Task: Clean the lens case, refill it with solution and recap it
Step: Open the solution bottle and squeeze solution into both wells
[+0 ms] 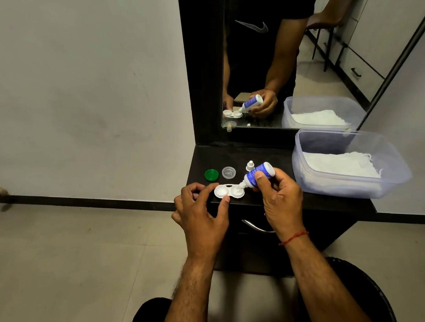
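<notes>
My right grip pinches the solution bottle, tilted with its nozzle at the right well of the open lens case. The case lies at the table's front edge, and my left grip pinches its left end. The plastic tub holds white tissue.

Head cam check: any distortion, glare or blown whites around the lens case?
Head view: wide-angle distortion slants the mirror frame; white lens case nearly blown out against the dark shelf, wells hard to read. Same head view: left hand and right hand sharp, no obvious glare.
</notes>
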